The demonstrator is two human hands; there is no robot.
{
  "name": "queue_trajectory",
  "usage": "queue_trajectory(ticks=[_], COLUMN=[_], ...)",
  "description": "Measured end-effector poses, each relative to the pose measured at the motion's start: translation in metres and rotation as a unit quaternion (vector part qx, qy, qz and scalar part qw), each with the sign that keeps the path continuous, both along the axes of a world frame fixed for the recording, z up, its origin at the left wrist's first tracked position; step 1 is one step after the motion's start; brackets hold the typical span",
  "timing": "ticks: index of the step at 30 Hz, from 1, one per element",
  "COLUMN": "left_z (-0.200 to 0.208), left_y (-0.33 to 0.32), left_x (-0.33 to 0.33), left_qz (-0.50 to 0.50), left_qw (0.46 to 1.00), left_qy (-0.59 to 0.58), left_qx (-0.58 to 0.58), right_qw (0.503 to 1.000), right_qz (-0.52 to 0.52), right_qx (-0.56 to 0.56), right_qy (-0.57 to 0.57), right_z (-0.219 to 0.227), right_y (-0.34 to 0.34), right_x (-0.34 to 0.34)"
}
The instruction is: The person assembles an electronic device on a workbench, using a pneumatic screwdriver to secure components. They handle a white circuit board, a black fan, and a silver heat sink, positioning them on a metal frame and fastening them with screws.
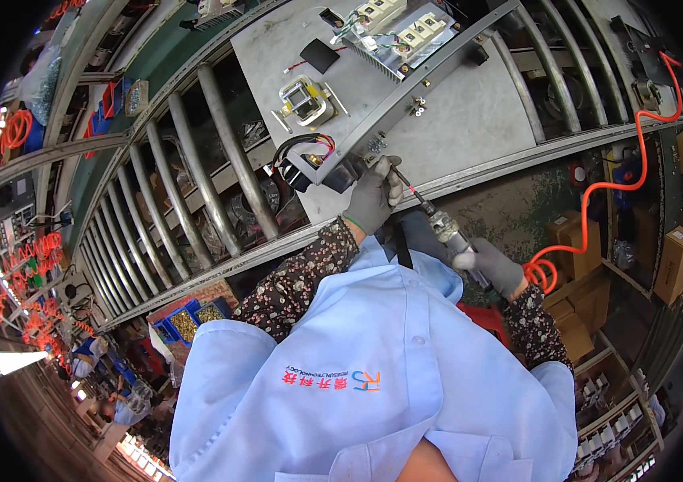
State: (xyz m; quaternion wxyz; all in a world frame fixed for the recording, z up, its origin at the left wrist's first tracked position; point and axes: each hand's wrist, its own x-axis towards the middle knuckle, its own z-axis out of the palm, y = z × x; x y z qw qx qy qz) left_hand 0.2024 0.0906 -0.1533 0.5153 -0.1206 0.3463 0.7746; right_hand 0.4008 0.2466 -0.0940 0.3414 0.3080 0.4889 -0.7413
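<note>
Right hand (492,267) clenched on driver (447,231), bit near left; rigid, heavyish, best held mid-body. Left hand (374,193) grasping bracket (406,95) end; stiff metal, edges prob. sharp.

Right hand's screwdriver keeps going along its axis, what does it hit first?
Likely the left hand: the right hand aims the pneumatic screwdriver up-left, its bit tip at those gloved fingers by the grey metal plate. Depth unclear.

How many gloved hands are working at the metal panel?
2: the left hand steadies parts at the panel edge; the right hand grips the pneumatic screwdriver. No others visible.
</note>
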Motion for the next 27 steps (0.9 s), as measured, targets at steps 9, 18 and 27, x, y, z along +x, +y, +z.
queue_trajectory(ticks=[9,18,27], left_z=[0.082,0.086,0.023], left_y=[-0.011,-0.029,-0.017], left_x=[-0.002,-0.183,-0.193], left_qz=[-0.242,-0.15,-0.328], left_qw=[0.91,0.393,0.496], left_qy=[0.246,0.756,0.651], left_qx=[-0.23,-0.501,-0.472], right_qw=[0.964,0.94,0.937], right_qz=[-0.028,0.004,0.014], right_qx=[0.233,0.316,0.34], right_qy=[0.126,0.124,0.082], right_z=[0.008,0.011,0.034], right_y=[-0.012,-0.003,-0.007], right_x=[-0.014,-0.026,-0.036])
